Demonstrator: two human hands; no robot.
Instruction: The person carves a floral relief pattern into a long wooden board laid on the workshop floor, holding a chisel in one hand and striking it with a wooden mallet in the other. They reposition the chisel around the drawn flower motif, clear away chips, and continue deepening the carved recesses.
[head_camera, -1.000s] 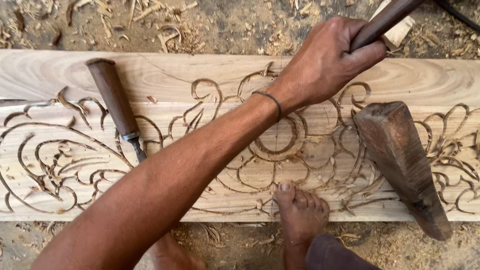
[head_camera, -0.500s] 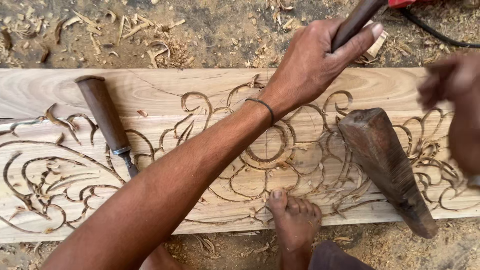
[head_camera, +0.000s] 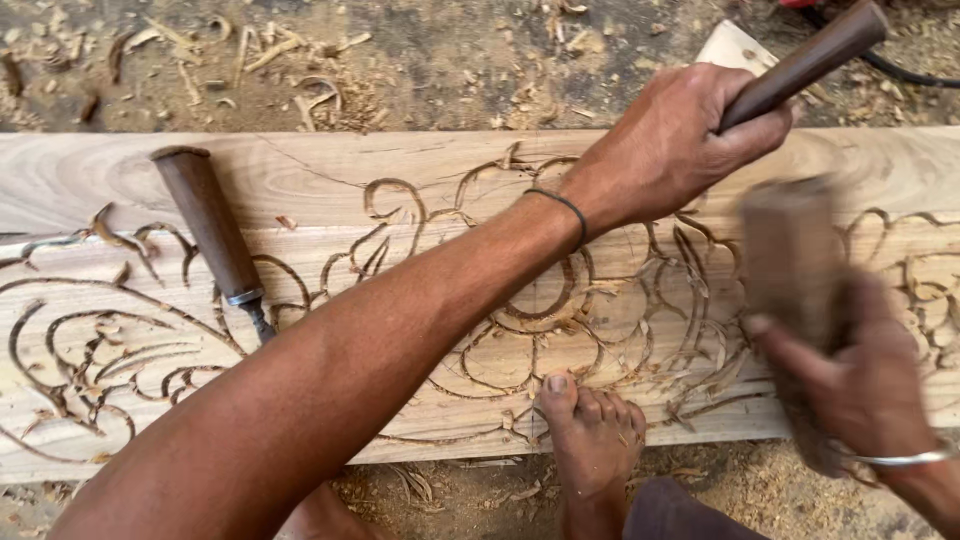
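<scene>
— What is held by the left hand (head_camera: 675, 140)?

— A dark chisel handle (head_camera: 805, 62) is clamped in its grip, near the plank's far edge.

— And the right hand (head_camera: 850, 380)?

— A wooden mallet (head_camera: 790, 255) is gripped tightly there, blurred, above the carved scrollwork toward the plank's right end.

— What is seen on the plank (head_camera: 80, 180)?

— A second chisel (head_camera: 215, 235) is laid toward the left end, untouched. A bare foot (head_camera: 590, 430) is pressed on the near edge.
</scene>
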